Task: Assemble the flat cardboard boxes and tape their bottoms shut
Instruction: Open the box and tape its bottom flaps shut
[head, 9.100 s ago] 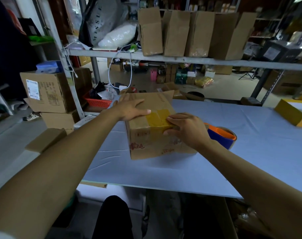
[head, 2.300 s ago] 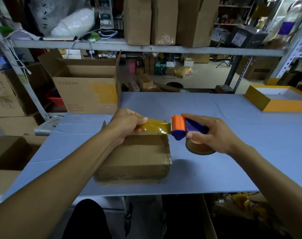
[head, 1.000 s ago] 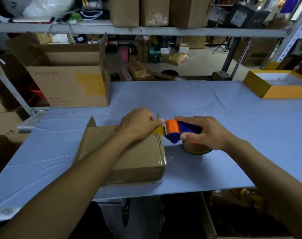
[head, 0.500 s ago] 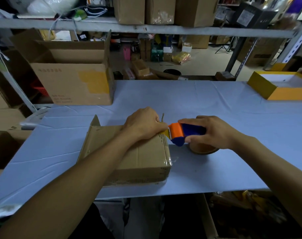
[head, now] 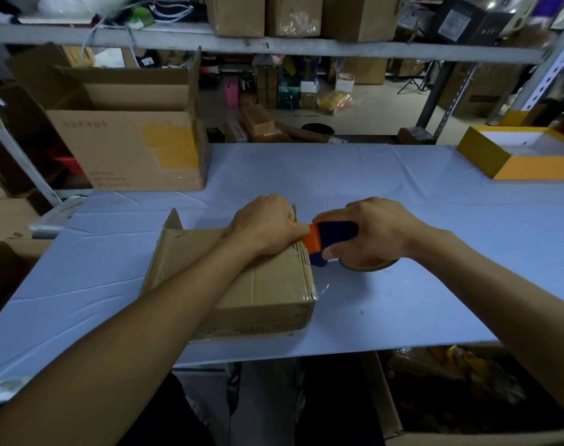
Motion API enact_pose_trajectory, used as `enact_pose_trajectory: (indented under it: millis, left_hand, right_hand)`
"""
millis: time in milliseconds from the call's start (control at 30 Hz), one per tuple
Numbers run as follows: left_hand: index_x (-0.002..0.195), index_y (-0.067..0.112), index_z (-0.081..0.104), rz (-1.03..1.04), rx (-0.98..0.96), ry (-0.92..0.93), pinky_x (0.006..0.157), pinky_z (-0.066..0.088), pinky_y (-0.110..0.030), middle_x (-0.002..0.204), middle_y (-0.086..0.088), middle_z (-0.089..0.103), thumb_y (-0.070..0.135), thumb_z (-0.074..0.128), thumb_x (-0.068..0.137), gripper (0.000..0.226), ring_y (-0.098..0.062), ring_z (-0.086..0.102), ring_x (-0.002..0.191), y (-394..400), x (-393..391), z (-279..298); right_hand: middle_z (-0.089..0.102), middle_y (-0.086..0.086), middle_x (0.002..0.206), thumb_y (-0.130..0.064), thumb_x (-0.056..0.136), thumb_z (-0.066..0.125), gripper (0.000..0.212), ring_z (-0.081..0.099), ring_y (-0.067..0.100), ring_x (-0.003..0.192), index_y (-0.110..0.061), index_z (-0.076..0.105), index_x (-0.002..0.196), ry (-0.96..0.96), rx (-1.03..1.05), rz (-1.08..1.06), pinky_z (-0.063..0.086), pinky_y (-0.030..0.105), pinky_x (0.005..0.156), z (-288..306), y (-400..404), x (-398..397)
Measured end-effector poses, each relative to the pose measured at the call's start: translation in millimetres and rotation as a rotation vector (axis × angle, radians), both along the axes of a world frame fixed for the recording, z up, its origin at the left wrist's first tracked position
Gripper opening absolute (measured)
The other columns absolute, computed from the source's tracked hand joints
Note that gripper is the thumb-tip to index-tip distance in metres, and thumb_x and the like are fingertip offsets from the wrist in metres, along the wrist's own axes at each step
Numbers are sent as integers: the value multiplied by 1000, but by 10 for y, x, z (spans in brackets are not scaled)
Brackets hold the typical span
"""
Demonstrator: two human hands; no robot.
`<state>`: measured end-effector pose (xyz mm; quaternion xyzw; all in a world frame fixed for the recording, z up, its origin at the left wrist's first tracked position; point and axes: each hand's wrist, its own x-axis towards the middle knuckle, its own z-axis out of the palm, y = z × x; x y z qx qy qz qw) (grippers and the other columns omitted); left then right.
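Closer now, your right hand [head: 375, 235] clamps the tape dispenser [head: 330, 238] against the box [head: 267, 284] edge at centre frame while your left hand [head: 267, 228] pins the tape end—pull straight, firmly.

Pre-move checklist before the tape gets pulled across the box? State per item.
1. Left hand pins the tape end at the box's right edge: ok.
2. Right hand grips the dispenser: ok.
3. Dispenser sits against the box edge: ok.
4. Box lies flat on the table: ok.
5. Bottom flaps closed along the seam: cannot tell, the arm covers part of it.
6. Tape stuck to the cardboard: cannot tell, hidden under the left hand.
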<state>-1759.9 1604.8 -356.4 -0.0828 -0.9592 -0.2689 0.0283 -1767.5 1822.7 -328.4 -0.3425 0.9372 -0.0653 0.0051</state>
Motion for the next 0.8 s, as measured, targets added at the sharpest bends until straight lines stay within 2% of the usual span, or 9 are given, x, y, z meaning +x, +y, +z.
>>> enact_pose_trajectory:
  millis: [167, 267, 367, 467, 567, 600, 667, 733, 800]
  left_hand:
    - [46, 18, 46, -8, 6, 38, 49, 35, -30, 45, 3, 40, 40, 65, 74, 41, -15, 42, 46, -8, 22, -7]
    - [45, 18, 46, 4, -8, 46, 48, 33, -29, 45, 3, 41, 41, 66, 74, 42, -15, 43, 47, -17, 10, -4]
    - [53, 19, 48, 15, -31, 76, 50, 33, -28, 52, 1, 49, 44, 64, 77, 38, -16, 48, 53, 5, 31, -11]
    - [69, 21, 52, 18, -73, 117, 53, 36, -30, 66, 1, 57, 51, 61, 83, 34, -17, 53, 65, 17, 60, -24]
    - [67, 21, 50, 17, -63, 114, 53, 33, -32, 65, 0, 55, 55, 59, 85, 40, -19, 52, 65, 0, 62, -34]
    - [67, 21, 50, 19, -57, 107, 53, 34, -32, 65, 0, 55, 57, 57, 86, 41, -19, 52, 65, -2, 63, -36]
    - [70, 19, 54, 20, -56, 97, 56, 38, -33, 69, -1, 56, 58, 53, 89, 43, -20, 54, 68, 2, 65, -37]
    - [73, 17, 56, 20, -65, 109, 60, 42, -35, 71, -3, 58, 54, 49, 94, 43, -22, 55, 70, 19, 76, -18]
    - [71, 19, 53, 23, -101, 158, 58, 40, -34, 72, -2, 57, 49, 46, 97, 40, -24, 55, 72, 26, 96, 22]
  right_hand:
    - [65, -18, 100, -92, 57, 35, 77, 56, 14, 89, -59, 42, 126, 12, 187, -49, 47, 33, 72, -116, -6, -12]
    - [65, -17, 103, -91, 59, 37, 76, 55, 14, 89, -58, 42, 128, -10, 54, -175, 48, 33, 72, -106, 85, -58]
    - [64, -15, 113, -86, 62, 42, 78, 55, 14, 95, -53, 42, 132, -31, -59, -278, 50, 33, 75, -91, 219, -44]
    - [62, -6, 120, -66, 79, 62, 66, 56, 17, 102, -46, 41, 138, -53, -306, -360, 50, 34, 82, -260, 322, 53]
    - [56, -3, 123, -47, 87, 68, 64, 54, 16, 107, -42, 39, 143, -89, -715, -392, 44, 27, 85, -438, 334, 157]
    - [53, -4, 122, -45, 87, 69, 67, 53, 14, 106, -42, 36, 145, -69, -779, -396, 44, 24, 83, -480, 312, 186]
    - [52, 0, 114, -41, 84, 74, 76, 51, 14, 95, -38, 33, 147, 75, -716, -408, 42, 25, 76, -552, 252, 211]
    - [53, 5, 106, -35, 81, 78, 80, 51, 19, 87, -33, 35, 148, 211, -548, -422, 41, 29, 72, -604, 176, 191]
    - [56, 10, 113, -27, 83, 76, 72, 56, 28, 95, -27, 40, 146, 221, -460, -415, 46, 33, 76, -648, 103, 169]
